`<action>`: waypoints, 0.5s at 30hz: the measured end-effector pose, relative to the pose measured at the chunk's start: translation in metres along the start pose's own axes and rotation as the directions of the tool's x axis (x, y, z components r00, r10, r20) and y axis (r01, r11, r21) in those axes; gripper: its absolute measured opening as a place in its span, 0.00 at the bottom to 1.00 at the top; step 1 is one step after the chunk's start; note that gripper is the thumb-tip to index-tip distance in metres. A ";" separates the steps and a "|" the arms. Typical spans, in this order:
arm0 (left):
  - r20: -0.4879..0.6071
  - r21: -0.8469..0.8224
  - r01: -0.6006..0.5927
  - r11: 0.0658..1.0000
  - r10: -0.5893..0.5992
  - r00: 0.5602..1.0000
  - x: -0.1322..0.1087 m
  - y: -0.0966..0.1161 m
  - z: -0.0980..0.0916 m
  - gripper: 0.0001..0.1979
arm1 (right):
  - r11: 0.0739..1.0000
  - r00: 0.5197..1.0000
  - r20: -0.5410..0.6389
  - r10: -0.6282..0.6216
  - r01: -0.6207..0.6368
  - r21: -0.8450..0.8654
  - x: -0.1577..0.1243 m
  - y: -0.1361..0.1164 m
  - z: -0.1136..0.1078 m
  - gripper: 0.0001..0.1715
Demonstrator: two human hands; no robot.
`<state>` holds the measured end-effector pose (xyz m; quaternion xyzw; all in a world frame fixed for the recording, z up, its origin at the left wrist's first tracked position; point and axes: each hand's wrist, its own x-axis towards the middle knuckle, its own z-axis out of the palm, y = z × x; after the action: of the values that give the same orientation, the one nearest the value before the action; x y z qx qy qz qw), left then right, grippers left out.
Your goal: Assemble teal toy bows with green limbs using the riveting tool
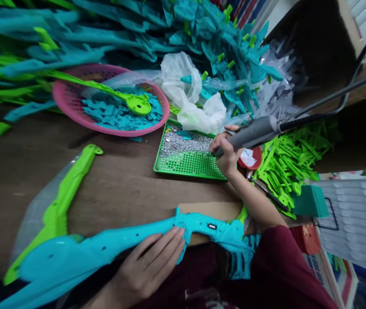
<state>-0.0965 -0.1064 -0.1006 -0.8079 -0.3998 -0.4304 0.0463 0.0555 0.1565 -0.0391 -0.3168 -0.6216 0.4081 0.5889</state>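
Note:
My left hand (152,262) lies with fingers stretched flat on a long light-blue plastic toy-like shell (105,249) at the table's front edge. My right hand (226,152) is wrapped round a grey corded electric screwdriver (254,133). Its nose points down-left over a green perforated tray (189,165). Small silvery screws (183,143) cover the back of that tray. I cannot make out whether a screw sits on the tool's tip. Under the shell's right part lies a piece of cardboard (208,209). A green curved part with a clear piece (57,206) lies on the left.
A pink basket (70,109) of blue pieces stands behind. Teal parts (121,34) are heaped along the back, with plastic bags (199,111) before them. On the right are a red bowl (257,159), green parts (286,159) and a black-handled tool (269,195). The screwdriver's cord (324,113) runs upper right.

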 end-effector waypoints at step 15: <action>-0.023 0.139 0.074 0.988 -0.072 0.997 -0.003 0.012 -0.002 0.20 | 1.000 1.000 0.002 -0.004 0.004 0.000 0.001 0.000 0.005 0.26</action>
<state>-0.0910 -0.1171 -0.0982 -0.7836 -0.4578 -0.4100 0.0906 0.0500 0.1567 -0.0380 -0.3154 -0.6227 0.4070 0.5892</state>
